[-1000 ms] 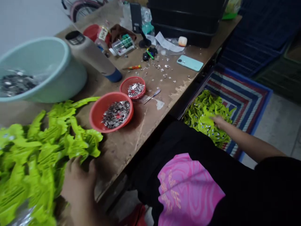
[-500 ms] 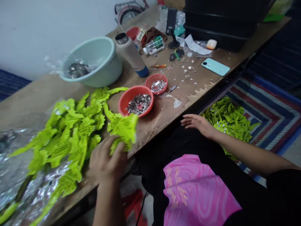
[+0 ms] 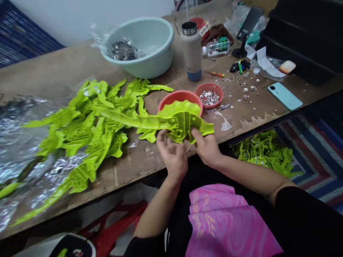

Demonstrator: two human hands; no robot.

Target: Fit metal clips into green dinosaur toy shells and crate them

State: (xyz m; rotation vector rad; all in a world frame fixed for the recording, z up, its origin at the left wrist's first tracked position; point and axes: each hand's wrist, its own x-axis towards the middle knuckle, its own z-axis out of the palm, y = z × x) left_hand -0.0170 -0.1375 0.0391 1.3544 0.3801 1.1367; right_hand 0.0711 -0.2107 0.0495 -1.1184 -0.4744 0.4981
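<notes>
Both hands hold one lime-green plastic dinosaur-shaped piece (image 3: pixel 171 119) just above the table's front edge. My left hand (image 3: pixel 173 155) grips its underside from the left, and my right hand (image 3: pixel 206 146) pinches it from the right. The piece's long tail points left over a heap of the same green pieces (image 3: pixel 91 117) on the wooden table (image 3: pixel 53 71). Right behind the held piece sits a large red bowl (image 3: pixel 177 97), mostly hidden by it. A small red basket (image 3: pixel 209 94) of little metal bits stands beside it.
A pale green basin (image 3: pixel 150 53) with metal bits, a bottle (image 3: pixel 190 50), a teal phone (image 3: pixel 285 95), a small tool (image 3: pixel 219 109) and scattered screws are on the table. Crinkled foil (image 3: pixel 16 150) lies at left. More green pieces (image 3: pixel 264 151) are piled on the striped rug.
My left hand lifted one green piece off the heap and brought it to the middle. My right hand came back from the floor pile and took hold of the same piece.
</notes>
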